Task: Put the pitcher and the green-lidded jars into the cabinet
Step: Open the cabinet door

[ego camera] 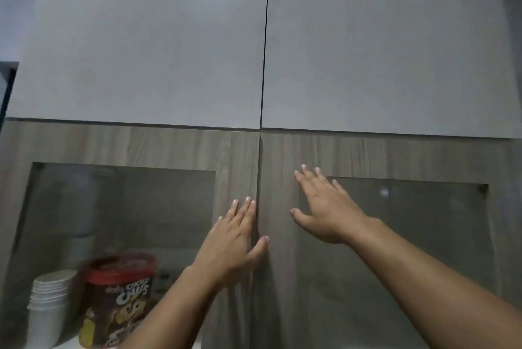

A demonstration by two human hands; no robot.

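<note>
A wood-grain cabinet fills the lower half of the view, with two glass-paned doors that meet at a centre seam. My left hand [236, 238] lies flat on the left door [169, 148], fingers together along the seam, thumb across it. My right hand [324, 207] rests flat on the right door [395, 156], fingers spread over the frame and the corner of the glass. Both hands hold nothing. No pitcher or green-lidded jar is in view.
Behind the left glass pane stand a stack of white paper cups [50, 303] and a red-lidded Choco cereal tub [120, 300]. Above the wooden doors are two plain grey upper cabinet doors [155, 43], both closed.
</note>
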